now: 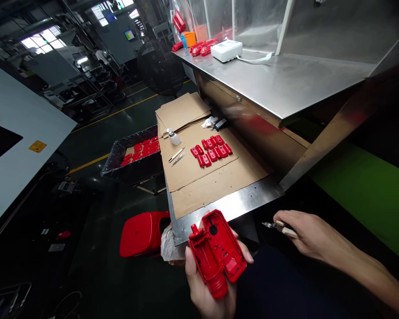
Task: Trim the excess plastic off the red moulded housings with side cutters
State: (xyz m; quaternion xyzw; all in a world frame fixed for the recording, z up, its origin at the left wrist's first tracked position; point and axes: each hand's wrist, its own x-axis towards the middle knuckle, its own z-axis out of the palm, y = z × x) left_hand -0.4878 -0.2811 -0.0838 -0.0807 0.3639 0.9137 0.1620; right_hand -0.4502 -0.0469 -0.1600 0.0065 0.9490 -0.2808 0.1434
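My left hand [199,288] is wrapped round a red plastic housing [216,252], its hollow inner side turned up toward me. A ribbed round end points toward my body, and a small black disc sits inside the far part. Off to the right, my right hand [299,228] grips a pair of nippers [279,227] with pale handles; their metal jaws point left, apart from the housing. Beyond both hands, several red plastic parts [213,150] lie in rows on brown cardboard [193,195] covering the metal table.
Tweezers [177,159], a craft knife [176,154] and a pump bottle [174,137] lie or stand on the cardboard. A black-lined bin [111,161] holds more red parts. A red stool [141,235] stands left. A raised steel shelf [252,79] carries a white box [226,50].
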